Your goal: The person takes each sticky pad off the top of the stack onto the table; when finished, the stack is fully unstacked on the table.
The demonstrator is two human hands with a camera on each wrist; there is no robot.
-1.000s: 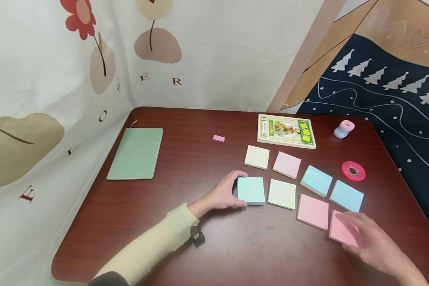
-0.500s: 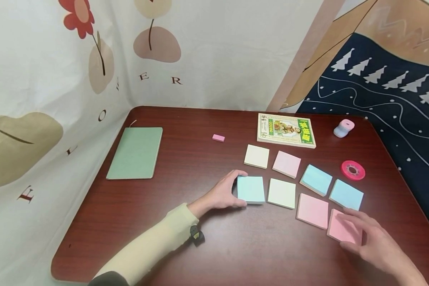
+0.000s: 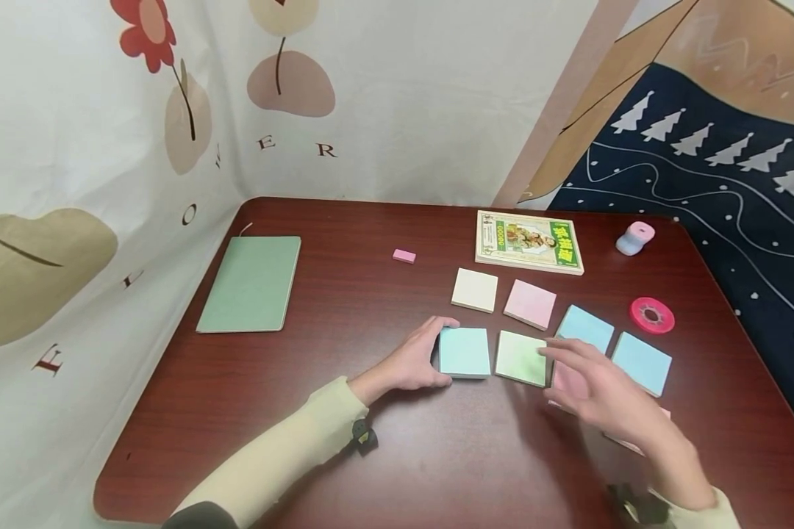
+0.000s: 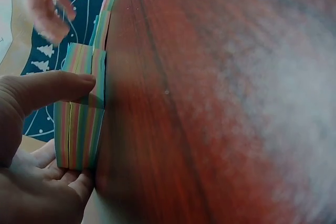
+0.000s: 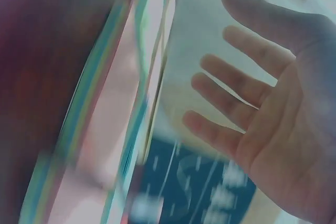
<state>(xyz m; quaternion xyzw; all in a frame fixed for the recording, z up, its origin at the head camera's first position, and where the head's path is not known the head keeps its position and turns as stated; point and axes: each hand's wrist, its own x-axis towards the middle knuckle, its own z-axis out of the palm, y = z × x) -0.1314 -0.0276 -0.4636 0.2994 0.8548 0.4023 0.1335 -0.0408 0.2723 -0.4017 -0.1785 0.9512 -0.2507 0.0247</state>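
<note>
My left hand (image 3: 415, 360) holds a stack of light-blue sticky notes (image 3: 465, 353) between thumb and fingers. In the left wrist view the thumb lies across the stack's striped edge (image 4: 81, 129). My right hand (image 3: 612, 404) hovers over the pads at right, fingers spread and holding nothing, as the right wrist view also shows. Its fingertips are near a pale green sticky pad (image 3: 517, 356). Beneath it, one pink pad (image 3: 569, 378) is partly covered and another is mostly hidden. Two blue pads (image 3: 642, 364) lie just beyond.
A cream pad (image 3: 475, 290) and a pink pad (image 3: 530, 303) lie behind. Farther back are a book (image 3: 529, 242), a small pink block (image 3: 404, 256), a red ring (image 3: 651, 315) and a pink-and-blue roll (image 3: 635, 239). A green notebook (image 3: 248, 284) lies at left.
My right hand has let go of the nearest pink pad and moved left, over the neighbouring pink pad towards the pale green one. The left hand has stayed at the blue stack.
</note>
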